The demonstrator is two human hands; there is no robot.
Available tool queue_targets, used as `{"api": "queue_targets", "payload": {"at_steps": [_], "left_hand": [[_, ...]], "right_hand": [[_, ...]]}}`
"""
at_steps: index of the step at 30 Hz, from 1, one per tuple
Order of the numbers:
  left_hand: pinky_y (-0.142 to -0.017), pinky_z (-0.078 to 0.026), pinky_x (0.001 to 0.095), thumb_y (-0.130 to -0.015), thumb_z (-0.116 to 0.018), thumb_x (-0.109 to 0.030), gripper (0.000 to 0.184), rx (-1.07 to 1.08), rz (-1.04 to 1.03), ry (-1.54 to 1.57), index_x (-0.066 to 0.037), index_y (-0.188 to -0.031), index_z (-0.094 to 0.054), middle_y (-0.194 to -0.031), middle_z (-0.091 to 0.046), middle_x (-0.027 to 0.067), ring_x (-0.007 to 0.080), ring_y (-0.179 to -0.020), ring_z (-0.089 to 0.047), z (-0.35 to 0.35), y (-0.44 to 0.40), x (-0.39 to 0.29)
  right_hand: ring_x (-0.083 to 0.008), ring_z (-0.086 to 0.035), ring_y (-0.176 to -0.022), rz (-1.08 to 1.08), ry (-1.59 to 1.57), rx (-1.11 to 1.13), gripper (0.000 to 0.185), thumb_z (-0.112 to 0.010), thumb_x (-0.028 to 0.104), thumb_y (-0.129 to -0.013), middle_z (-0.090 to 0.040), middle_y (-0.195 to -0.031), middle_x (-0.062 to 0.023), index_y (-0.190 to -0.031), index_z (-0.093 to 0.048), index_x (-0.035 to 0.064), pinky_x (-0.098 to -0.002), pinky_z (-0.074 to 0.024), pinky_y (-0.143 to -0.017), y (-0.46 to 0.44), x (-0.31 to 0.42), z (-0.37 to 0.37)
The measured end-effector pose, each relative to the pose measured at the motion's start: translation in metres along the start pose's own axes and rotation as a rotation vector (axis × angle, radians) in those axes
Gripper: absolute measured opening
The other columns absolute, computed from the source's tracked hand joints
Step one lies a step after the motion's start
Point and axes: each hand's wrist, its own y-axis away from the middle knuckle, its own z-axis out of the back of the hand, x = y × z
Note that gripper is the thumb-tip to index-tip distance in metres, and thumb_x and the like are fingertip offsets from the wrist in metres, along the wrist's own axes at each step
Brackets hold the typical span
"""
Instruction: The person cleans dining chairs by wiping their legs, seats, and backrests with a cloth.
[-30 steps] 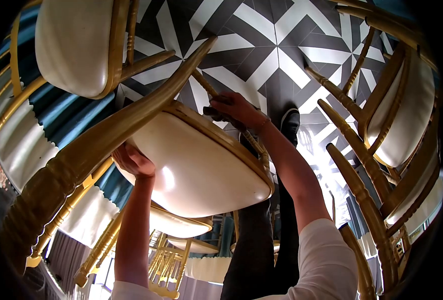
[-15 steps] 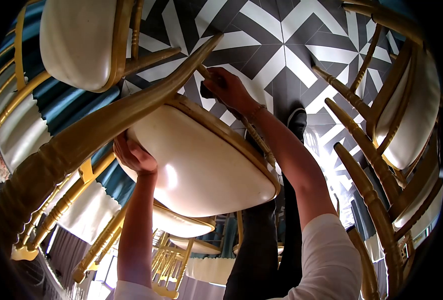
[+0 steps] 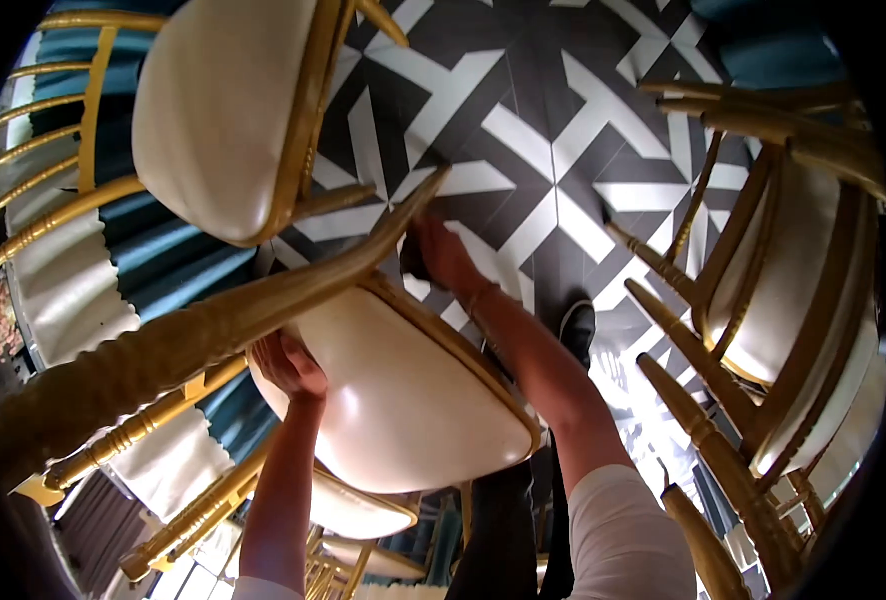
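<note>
A gold chair with a cream seat [image 3: 413, 400] is tilted in front of me, its thick gold leg [image 3: 233, 315] slanting across the view. My left hand [image 3: 290, 365] rests against the seat's left edge, fingers close together and partly behind the leg. Farther forward, my right hand [image 3: 443, 250] is closed around something dark beside the far end of the chair. The dark item is too unclear to name, and the fingertips are partly hidden by the leg.
Another cream-seated chair [image 3: 223, 120] stands at the upper left, beside a table with a teal and white cloth [image 3: 163, 245]. More gold chairs [image 3: 773, 280] crowd the right side. My shoe [image 3: 577, 325] is on the black-and-white patterned floor [image 3: 553, 130].
The held chair and both hands appear lower in the view as the camera has shifted. My right hand has moved along the chair toward its far end, away from me.
</note>
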Motion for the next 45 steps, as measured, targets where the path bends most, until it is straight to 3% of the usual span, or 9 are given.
{"api": "queue_targets", "payload": {"at_steps": [8, 10, 13, 14, 18, 21, 32, 36, 45], "left_hand": [[-0.104, -0.033, 0.0494, -0.098, -0.026, -0.047, 0.065, -0.048, -0.051, 0.08, 0.004, -0.129, -0.053, -0.13, -0.054, 0.0256, 0.0438, -0.121, -0.048, 0.001, -0.003, -0.005], [-0.103, -0.034, 0.0492, -0.097, -0.028, -0.046, 0.063, -0.063, -0.051, 0.078, 0.003, -0.127, -0.054, -0.127, -0.056, 0.0243, 0.0432, -0.119, -0.049, 0.001, 0.0, -0.008], [-0.101, -0.036, 0.048, -0.093, -0.037, -0.041, 0.054, -0.113, -0.059, 0.057, -0.001, -0.123, -0.056, -0.121, -0.059, 0.0201, 0.0406, -0.116, -0.051, 0.002, -0.003, -0.008], [-0.101, -0.037, 0.0471, -0.092, -0.039, -0.04, 0.054, -0.077, 0.014, 0.064, -0.001, -0.124, -0.056, -0.122, -0.059, 0.0193, 0.0391, -0.116, -0.052, 0.005, -0.006, -0.014], [-0.102, -0.037, 0.0473, -0.091, -0.04, -0.037, 0.049, -0.129, -0.039, 0.001, -0.003, -0.123, -0.057, -0.123, -0.059, 0.0177, 0.0377, -0.117, -0.052, -0.002, -0.001, -0.003], [-0.101, -0.038, 0.0477, -0.092, -0.039, -0.039, 0.049, -0.106, -0.007, 0.066, -0.002, -0.117, -0.058, -0.117, -0.061, 0.0172, 0.0378, -0.115, -0.053, 0.009, -0.007, -0.018], [-0.101, -0.037, 0.0483, -0.096, -0.032, -0.041, 0.055, -0.16, -0.082, 0.047, 0.001, -0.119, -0.059, -0.118, -0.062, 0.0194, 0.0399, -0.112, -0.054, -0.001, -0.002, -0.004], [-0.101, -0.037, 0.0485, -0.098, -0.031, -0.04, 0.054, -0.185, -0.122, 0.031, 0.0, -0.119, -0.059, -0.119, -0.061, 0.0198, 0.0399, -0.114, -0.054, -0.003, -0.001, -0.005], [-0.099, -0.039, 0.0471, -0.099, -0.029, -0.045, 0.06, -0.125, -0.137, 0.061, 0.002, -0.122, -0.057, -0.118, -0.063, 0.02, 0.0401, -0.109, -0.057, -0.003, -0.003, -0.005]], "right_hand": [[-0.0286, -0.065, -0.084, -0.125, -0.078, 0.209, 0.029, -0.045, 0.03, -0.103, -0.067, -0.087, -0.0148, -0.104, -0.055, 0.0037, -0.0396, -0.0498, -0.073, 0.104, -0.026, 0.052], [-0.0303, -0.064, -0.088, 0.511, 0.766, 0.316, 0.025, -0.046, 0.026, -0.101, -0.066, -0.092, -0.0153, -0.104, -0.057, 0.0036, -0.0403, -0.0489, -0.077, 0.135, -0.115, 0.054], [-0.0304, -0.066, -0.091, -0.374, 0.015, -0.041, 0.024, -0.059, 0.022, -0.094, -0.067, -0.096, -0.0157, -0.107, -0.065, 0.0036, -0.0378, -0.0518, -0.082, 0.198, -0.108, 0.108], [-0.0264, -0.068, -0.09, -0.062, 0.189, -0.285, 0.023, -0.059, 0.02, -0.094, -0.069, -0.097, -0.0159, -0.107, -0.067, 0.0027, -0.0375, -0.0527, -0.081, 0.21, -0.159, 0.109], [-0.013, -0.064, -0.079, -0.343, -0.68, -0.247, 0.03, -0.062, 0.021, -0.095, -0.066, -0.097, -0.0033, -0.119, -0.06, 0.0052, -0.0256, -0.0511, -0.055, 0.213, -0.171, 0.1], [-0.0161, -0.065, -0.087, -0.326, -0.398, -0.18, 0.024, -0.063, 0.016, -0.093, -0.07, -0.098, -0.0061, -0.112, -0.065, 0.0027, -0.0311, -0.0523, -0.081, 0.208, -0.19, 0.038], [-0.0285, -0.069, -0.086, -0.48, 0.07, -0.231, 0.025, -0.067, 0.028, -0.086, -0.071, -0.091, -0.016, -0.101, -0.071, 0.009, -0.0391, -0.0528, -0.078, 0.15, -0.261, 0.015], [-0.0209, -0.068, -0.088, -0.513, -0.596, -0.259, 0.021, -0.063, 0.014, -0.092, -0.072, -0.098, -0.0119, -0.106, -0.067, -0.0003, -0.0343, -0.0527, -0.079, 0.207, -0.221, 0.035], [-0.0158, -0.061, -0.103, -0.238, -0.439, -0.313, 0.023, -0.055, 0.013, -0.097, -0.067, -0.112, -0.0097, -0.115, -0.064, 0.0017, -0.0316, -0.0491, -0.091, 0.237, -0.228, 0.024]]}}
